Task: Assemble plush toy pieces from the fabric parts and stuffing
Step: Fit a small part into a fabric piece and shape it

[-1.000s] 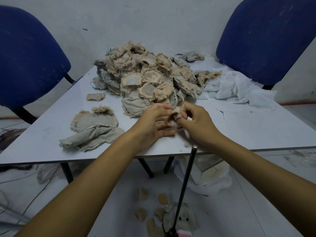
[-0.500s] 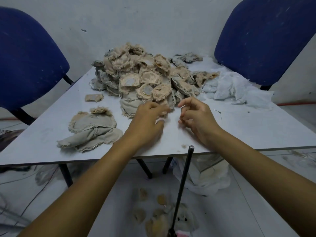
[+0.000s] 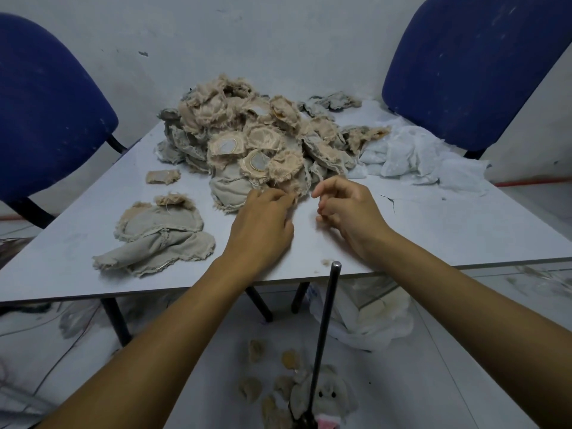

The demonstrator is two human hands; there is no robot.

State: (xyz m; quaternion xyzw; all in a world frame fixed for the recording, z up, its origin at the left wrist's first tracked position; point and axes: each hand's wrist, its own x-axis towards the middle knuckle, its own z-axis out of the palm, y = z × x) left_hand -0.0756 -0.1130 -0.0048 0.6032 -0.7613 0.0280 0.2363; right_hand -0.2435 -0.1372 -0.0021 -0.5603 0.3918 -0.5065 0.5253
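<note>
The left hand (image 3: 263, 224) lies palm down on the grey table (image 3: 448, 230), and its fingertips reach the near edge of the big pile of fabric pieces (image 3: 253, 140); I cannot tell if the fingers pinch a piece there or only touch it, because they are partly hidden against the frayed cloth. The right hand (image 3: 349, 212) hovers just beside the left one, a little above the table, with its fingers loosely curled and nothing visible in them. The pile sits in the middle of the table toward the far side, made of beige and grey frayed rounds, some with a pale oval centre. To its right lies a heap of white stuffing (image 3: 411, 156), touching the pile. On the left part of the table, well apart from the hands, lies a flat grey sewn piece (image 3: 158, 236), and a small beige scrap (image 3: 162, 176) lies between it and the pile. A dark metal rod (image 3: 325, 329) stands up in front of the table edge. On the floor under it lie a plush toy (image 3: 331, 394) and several small beige pieces. Two blue chairs (image 3: 46, 113) stand at the far corners of the table.
</note>
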